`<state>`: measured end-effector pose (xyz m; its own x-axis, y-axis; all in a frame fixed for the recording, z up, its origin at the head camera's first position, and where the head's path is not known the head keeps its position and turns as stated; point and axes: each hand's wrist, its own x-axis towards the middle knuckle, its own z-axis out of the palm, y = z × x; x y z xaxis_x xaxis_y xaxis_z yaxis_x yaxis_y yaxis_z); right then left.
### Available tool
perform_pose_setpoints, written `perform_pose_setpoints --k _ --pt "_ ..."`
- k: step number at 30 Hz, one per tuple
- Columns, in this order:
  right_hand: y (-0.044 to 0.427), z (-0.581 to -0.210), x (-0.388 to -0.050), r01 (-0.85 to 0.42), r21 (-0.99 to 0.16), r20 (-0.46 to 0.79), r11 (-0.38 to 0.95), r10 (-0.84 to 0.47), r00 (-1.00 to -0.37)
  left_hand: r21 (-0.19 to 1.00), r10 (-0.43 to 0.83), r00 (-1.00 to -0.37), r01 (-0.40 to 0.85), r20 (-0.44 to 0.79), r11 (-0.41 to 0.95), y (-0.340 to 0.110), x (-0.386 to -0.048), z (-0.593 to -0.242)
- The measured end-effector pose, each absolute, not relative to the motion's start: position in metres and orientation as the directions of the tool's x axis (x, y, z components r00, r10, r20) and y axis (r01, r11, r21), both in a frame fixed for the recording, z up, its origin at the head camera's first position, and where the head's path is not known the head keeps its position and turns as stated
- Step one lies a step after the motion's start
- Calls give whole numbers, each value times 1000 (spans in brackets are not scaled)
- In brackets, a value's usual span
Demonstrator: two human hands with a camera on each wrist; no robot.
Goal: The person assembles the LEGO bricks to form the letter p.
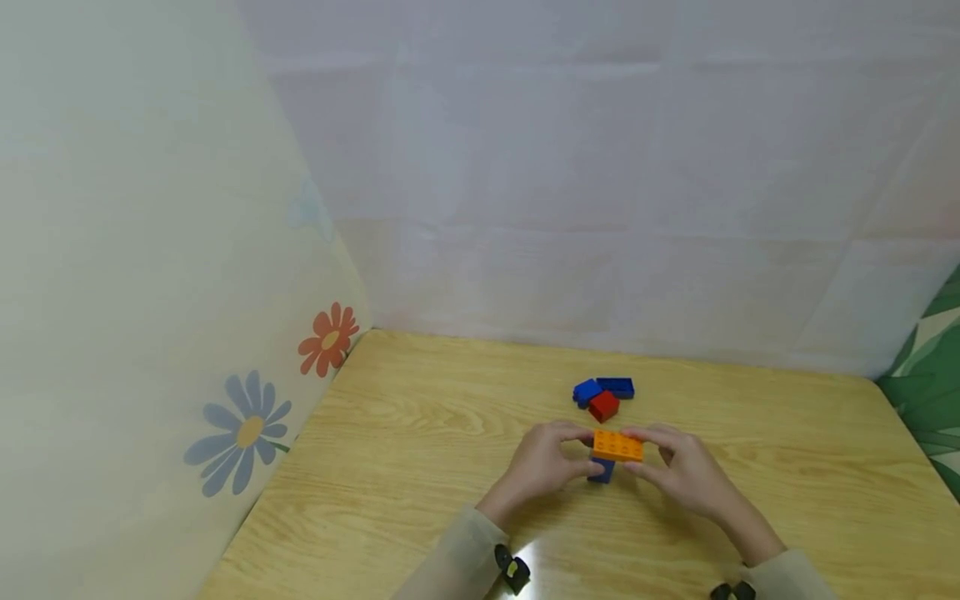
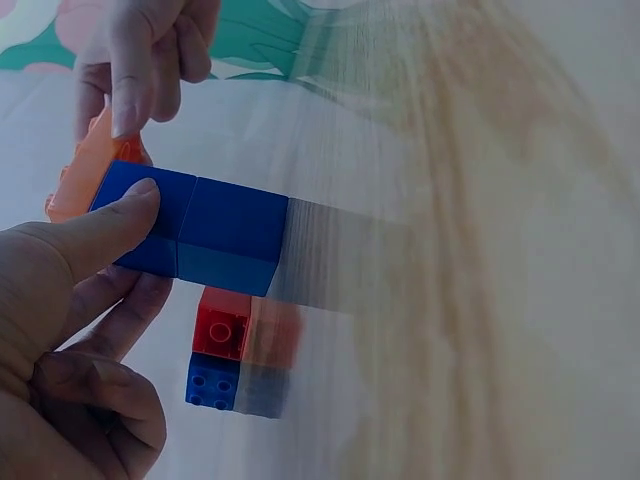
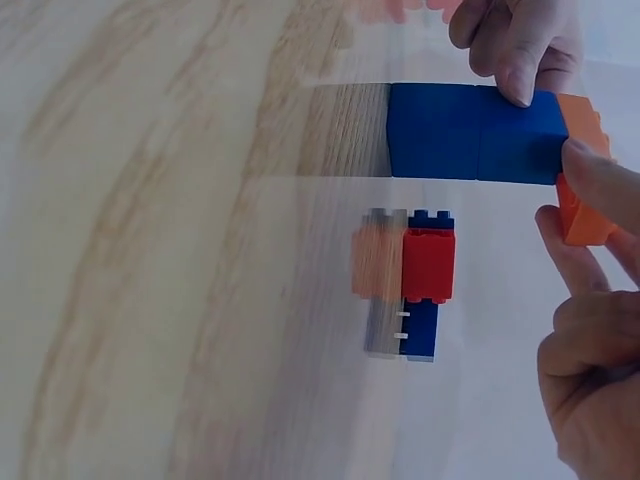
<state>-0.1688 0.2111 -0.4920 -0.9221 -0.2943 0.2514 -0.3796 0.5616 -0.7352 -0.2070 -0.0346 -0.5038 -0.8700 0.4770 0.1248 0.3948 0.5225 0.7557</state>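
Two blue bricks [image 2: 190,225] stand stacked upright on the table, with an orange brick [image 1: 618,447] lying across the top and overhanging toward the right. My left hand [image 1: 546,460] pinches the upper blue brick, its thumb on the near face and its fingers behind. From the other side my right hand [image 1: 688,473] holds the overhanging part of the orange brick between thumb and fingers. In the right wrist view that thumb overlaps the corner where orange meets blue. Whether the orange brick is fully pressed down cannot be made out.
Behind the stack lie a red brick [image 1: 604,407], a blue brick [image 1: 587,392] and a dark blue brick [image 1: 616,387], close together. The wooden table [image 1: 420,400] meets a pale cloth wall [image 1: 525,275] at the back and a flower-printed one [image 1: 150,292] at left.
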Motion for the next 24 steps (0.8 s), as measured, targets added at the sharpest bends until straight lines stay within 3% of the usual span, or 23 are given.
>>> perform_pose_setpoints --k 13,24 --pt "213 -497 -171 -349 -785 222 511 -294 -930 769 482 -867 393 126 505 -34 -206 -504" --pt "219 -493 -173 -222 -890 112 399 -280 -953 766 490 -860 408 140 497 -34 -206 -507"
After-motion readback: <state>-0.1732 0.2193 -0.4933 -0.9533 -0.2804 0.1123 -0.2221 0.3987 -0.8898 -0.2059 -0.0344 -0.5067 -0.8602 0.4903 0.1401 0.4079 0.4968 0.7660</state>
